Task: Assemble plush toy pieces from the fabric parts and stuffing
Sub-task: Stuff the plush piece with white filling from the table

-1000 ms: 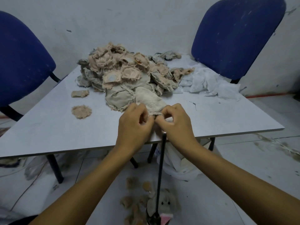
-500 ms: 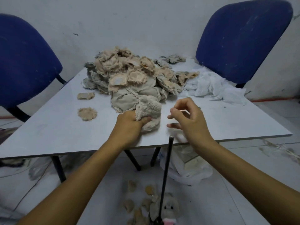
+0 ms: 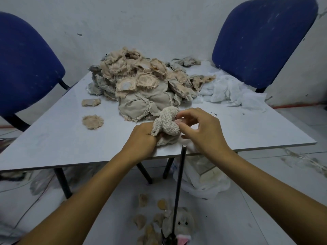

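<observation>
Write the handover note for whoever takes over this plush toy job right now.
Left hand grips the fuzzy plush piece at the table's near edge. Right hand pinches at its right side with curled fingers.
The pile of fabric parts and the white stuffing lie beyond.
Done: one piece in hand.
Left: finish it, then work through the pile.

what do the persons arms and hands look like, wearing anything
Both arms are bare from the bottom of the frame to the fingers: no sleeves, gloves, watch, rings or bracelets show. The left hand and right hand have short, unpainted nails as far as can be seen. No markings or tattoos are visible.
</observation>
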Available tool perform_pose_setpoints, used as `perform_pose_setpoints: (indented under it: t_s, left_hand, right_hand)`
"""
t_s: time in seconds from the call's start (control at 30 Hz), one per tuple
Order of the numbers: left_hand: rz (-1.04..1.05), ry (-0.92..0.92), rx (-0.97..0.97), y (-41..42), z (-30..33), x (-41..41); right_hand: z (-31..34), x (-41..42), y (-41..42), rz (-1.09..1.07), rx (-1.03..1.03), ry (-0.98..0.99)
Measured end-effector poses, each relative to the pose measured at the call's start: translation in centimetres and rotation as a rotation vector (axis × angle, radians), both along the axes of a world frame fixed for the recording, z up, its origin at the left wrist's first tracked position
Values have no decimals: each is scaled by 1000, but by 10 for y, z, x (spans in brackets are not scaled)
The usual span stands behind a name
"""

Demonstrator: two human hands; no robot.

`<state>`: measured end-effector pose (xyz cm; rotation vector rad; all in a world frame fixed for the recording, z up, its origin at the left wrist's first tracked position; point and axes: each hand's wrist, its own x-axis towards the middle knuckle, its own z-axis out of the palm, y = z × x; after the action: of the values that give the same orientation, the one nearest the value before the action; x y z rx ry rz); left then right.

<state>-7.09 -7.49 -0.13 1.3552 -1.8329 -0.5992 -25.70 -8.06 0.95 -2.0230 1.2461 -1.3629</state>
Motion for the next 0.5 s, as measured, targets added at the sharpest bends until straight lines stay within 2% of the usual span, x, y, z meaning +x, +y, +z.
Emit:
perform_pose_setpoints:
  t_s: [0.13, 0.3, 0.5]
  left_hand:
    - [1, -15, -9, -1, -2, 1]
    - [20, -4, -18, 0, -4, 0]
    - [5, -46, -43, 6, 3, -2]
  right_hand:
    - [2, -4, -3, -4, 23, 22]
    - [2, -1, 2, 96, 399, -423]
    - [2, -5, -2, 118, 600, -522]
